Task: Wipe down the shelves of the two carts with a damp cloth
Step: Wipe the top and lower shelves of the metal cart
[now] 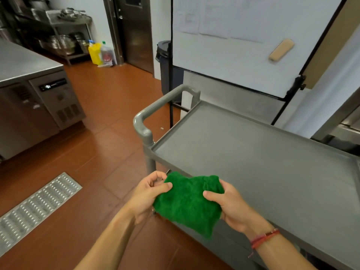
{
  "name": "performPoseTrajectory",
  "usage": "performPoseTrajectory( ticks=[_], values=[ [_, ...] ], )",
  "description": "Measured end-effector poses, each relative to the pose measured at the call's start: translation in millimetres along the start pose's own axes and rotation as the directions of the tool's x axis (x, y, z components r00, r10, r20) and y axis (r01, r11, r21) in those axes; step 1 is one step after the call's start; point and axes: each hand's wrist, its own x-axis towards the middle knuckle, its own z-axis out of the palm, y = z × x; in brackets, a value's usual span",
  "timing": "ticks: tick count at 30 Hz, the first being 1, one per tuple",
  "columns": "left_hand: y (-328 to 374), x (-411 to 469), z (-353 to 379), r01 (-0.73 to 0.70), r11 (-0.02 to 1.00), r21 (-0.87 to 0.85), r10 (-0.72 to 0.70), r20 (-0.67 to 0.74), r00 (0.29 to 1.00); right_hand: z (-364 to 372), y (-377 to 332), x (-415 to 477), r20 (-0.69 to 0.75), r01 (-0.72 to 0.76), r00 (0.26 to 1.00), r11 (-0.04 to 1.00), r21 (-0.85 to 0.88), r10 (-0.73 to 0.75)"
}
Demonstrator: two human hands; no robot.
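A green cloth (188,201) is held bunched between both hands, above the near left corner of a grey cart (253,152). Its left edge is pinched by the left hand (150,193), thumb on top; its right side is gripped by the right hand (228,203), thumb pressed into the fabric. A red cord bracelet (263,238) is worn on the right wrist. The cart's top shelf (263,172) is seen bare, with a handle (155,112) at its left end. A whiteboard (233,55) is set just beyond the cart, a steel counter (23,63) at far left, and a floor drain grate (37,207) at near left.
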Motion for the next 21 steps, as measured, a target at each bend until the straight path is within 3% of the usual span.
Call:
performPoseTrajectory(
  ticks=[12,18,21],
  values=[
    [-127,62,-63,0.169,0.980,0.109,-0.150,-0.163,0.975,-25,129,91,-0.091,-0.140,0.986,0.990,-0.012,0.138],
    [-224,140,-109,0.177,0.954,0.243,-0.146,-0.143,0.979,-63,212,178,-0.143,-0.156,0.977,0.987,0.028,0.158],
    [-246,181,-119,0.123,0.949,0.292,-0.086,-0.136,0.987,-76,244,225,-0.181,-0.097,0.979,0.995,0.015,0.098]
  ],
)
